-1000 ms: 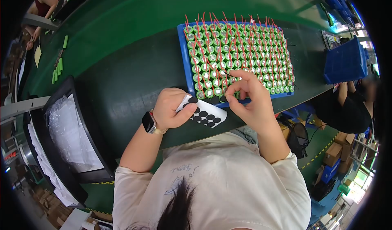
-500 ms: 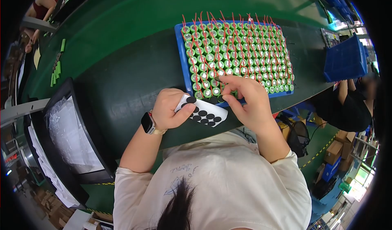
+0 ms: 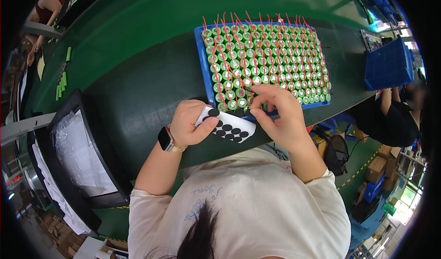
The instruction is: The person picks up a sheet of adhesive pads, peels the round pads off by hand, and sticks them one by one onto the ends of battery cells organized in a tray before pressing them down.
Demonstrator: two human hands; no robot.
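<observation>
A white sheet (image 3: pixel 228 127) with several round black stickers is pinched in my left hand (image 3: pixel 190 123), its right end beside the front edge of the blue tray (image 3: pixel 205 70). Green cylindrical cells (image 3: pixel 257 52) stand in rows in that tray, with red wires running across and past its far edge. Over the front rows is my right hand (image 3: pixel 278 113), thumb and forefinger brought together near a black disc. Whether the fingertips grip a disc is too small to tell.
At the left a black tray (image 3: pixel 120 167) holds clear plastic wrap and white sheets. Green cells (image 3: pixel 63 79) lie at the far left. A blue bin (image 3: pixel 389 66) stands at the right beside a seated person. Another person's arms show at the upper left.
My right hand has shifted slightly left and down, its fingers drawn closer together. The blue tray appears slightly further left. My left hand keeps hold of the sheet.
</observation>
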